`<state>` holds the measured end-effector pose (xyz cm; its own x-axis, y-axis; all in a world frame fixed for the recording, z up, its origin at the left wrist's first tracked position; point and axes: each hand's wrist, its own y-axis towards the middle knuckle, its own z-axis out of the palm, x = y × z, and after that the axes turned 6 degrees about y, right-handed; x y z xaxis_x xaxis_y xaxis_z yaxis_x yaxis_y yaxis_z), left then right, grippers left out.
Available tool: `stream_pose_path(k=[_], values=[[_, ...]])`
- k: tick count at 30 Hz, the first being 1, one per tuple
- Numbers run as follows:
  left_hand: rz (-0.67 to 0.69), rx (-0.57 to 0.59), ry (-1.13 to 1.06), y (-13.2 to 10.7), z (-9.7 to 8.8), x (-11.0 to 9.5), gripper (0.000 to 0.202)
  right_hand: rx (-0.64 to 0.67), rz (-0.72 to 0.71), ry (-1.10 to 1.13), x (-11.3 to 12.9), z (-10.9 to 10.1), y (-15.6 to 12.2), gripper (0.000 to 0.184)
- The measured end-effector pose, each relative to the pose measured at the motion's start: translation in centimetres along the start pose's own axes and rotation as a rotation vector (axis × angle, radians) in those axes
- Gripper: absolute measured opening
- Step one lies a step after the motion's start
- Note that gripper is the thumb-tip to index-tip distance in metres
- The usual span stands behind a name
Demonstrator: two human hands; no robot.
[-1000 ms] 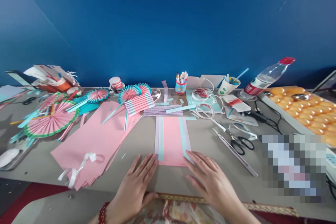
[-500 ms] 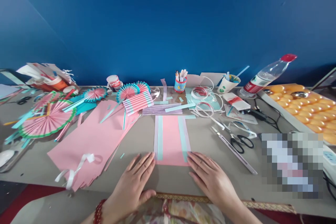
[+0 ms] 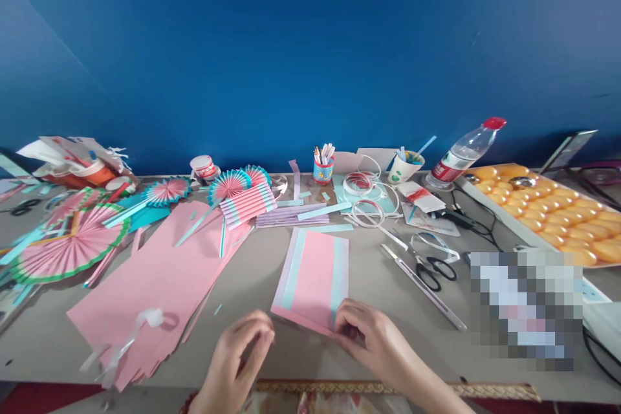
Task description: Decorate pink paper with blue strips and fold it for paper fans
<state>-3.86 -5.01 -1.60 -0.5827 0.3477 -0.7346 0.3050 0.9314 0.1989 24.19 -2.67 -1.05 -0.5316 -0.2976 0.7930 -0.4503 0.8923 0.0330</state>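
A sheet of pink paper (image 3: 315,272) with pale blue and lilac strips along its two sides lies slightly turned on the table before me. My right hand (image 3: 376,339) pinches its near right corner between thumb and fingers, and that near edge looks a little lifted. Beside the near left corner is my left hand (image 3: 242,352), apart from the sheet, its fingers curled with the tips against the thumb and nothing visible in them. Just beyond the sheet lie pleated lilac paper (image 3: 286,216) and pale blue strips (image 3: 323,211).
On the left are stacked pink sheets (image 3: 145,284), a white ribbon (image 3: 152,318) and folded paper fans (image 3: 72,239). To the right lie a utility knife (image 3: 427,288) and scissors (image 3: 434,272). A bottle (image 3: 451,165), a pen cup (image 3: 323,169) and an orange-bubbled tray (image 3: 533,207) stand farther back.
Both hands were flat on the sheet's near corners. The right hand now grips its corner, while the left has drawn back and curled. The sheet has turned slightly, and the view has shifted.
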Motion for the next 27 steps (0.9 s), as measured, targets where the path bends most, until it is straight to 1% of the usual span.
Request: stream_pose_path(k=[2,3,4,5,7,9,11,13,14,15,16,17,18,19,21,22,23,24,25,27], values=[[-0.049,0.105,-0.134,0.1,0.6,-0.8,0.032,-0.016,0.084,0.152,0.8,0.3,-0.2,0.013],[-0.067,0.141,-0.163,0.2,1.2,-1.2,0.034,-0.022,0.106,0.211,1.2,0.6,-0.2,0.013],[-0.080,0.153,-0.171,0.4,1.8,-1.5,0.038,-0.027,0.104,0.258,1.6,1.1,-0.3,0.012],[-0.090,0.146,-0.164,0.7,2.4,-1.7,0.040,-0.023,0.081,0.295,2.1,1.6,-0.2,0.011],[-0.107,0.108,-0.116,1.4,3.4,-1.9,0.039,-0.007,-0.023,0.324,2.9,2.4,0.0,0.006],[-0.087,0.061,-0.032,2.1,3.4,-1.9,0.039,-0.004,-0.139,0.288,3.4,2.7,0.3,0.003],[0.021,-0.016,0.090,2.8,2.1,-1.8,0.034,-0.062,-0.213,0.227,3.4,2.0,0.6,0.003],[0.220,-0.127,0.247,3.6,-0.3,-1.7,0.022,-0.198,-0.246,0.170,3.1,0.6,0.7,0.007],[0.321,-0.243,0.341,4.1,-1.6,-1.7,0.019,-0.286,-0.259,0.136,2.8,-0.1,0.7,0.010],[0.399,-0.334,0.443,4.8,-3.0,-1.8,0.023,-0.374,-0.277,0.092,2.6,-0.9,0.7,0.012],[0.484,-0.401,0.533,5.6,-4.1,-1.9,0.034,-0.465,-0.303,0.040,2.4,-1.6,0.7,0.015],[0.570,-0.414,0.601,6.6,-5.0,-2.1,0.045,-0.549,-0.334,-0.015,2.2,-2.2,0.8,0.020],[0.594,-0.367,0.663,7.6,-5.4,-2.3,0.054,-0.624,-0.374,-0.076,2.1,-2.6,0.9,0.027],[0.622,-0.347,0.702,8.7,-5.5,-2.5,0.057,-0.688,-0.421,-0.143,2.1,-2.9,1.2,0.034],[0.628,-0.252,0.801,10.6,-4.4,-2.4,0.056,-0.757,-0.531,-0.298,2.2,-3.2,1.8,0.049],[0.604,-0.230,0.847,11.4,-3.4,-2.2,0.052,-0.749,-0.588,-0.384,2.2,-3.2,2.1,0.055],[0.581,-0.158,0.899,11.9,-2.3,-1.7,0.048,-0.705,-0.636,-0.468,2.1,-3.1,2.5,0.058],[0.559,-0.083,0.941,12.3,-1.1,-1.2,0.044,-0.634,-0.666,-0.539,2.0,-2.9,2.9,0.058],[0.556,-0.015,0.974,12.4,0.0,-0.5,0.041,-0.549,-0.673,-0.592,1.8,-2.6,3.4,0.053],[0.508,0.059,1.021,12.1,1.8,0.8,0.040,-0.385,-0.628,-0.648,0.9,-1.9,4.3,0.039]])
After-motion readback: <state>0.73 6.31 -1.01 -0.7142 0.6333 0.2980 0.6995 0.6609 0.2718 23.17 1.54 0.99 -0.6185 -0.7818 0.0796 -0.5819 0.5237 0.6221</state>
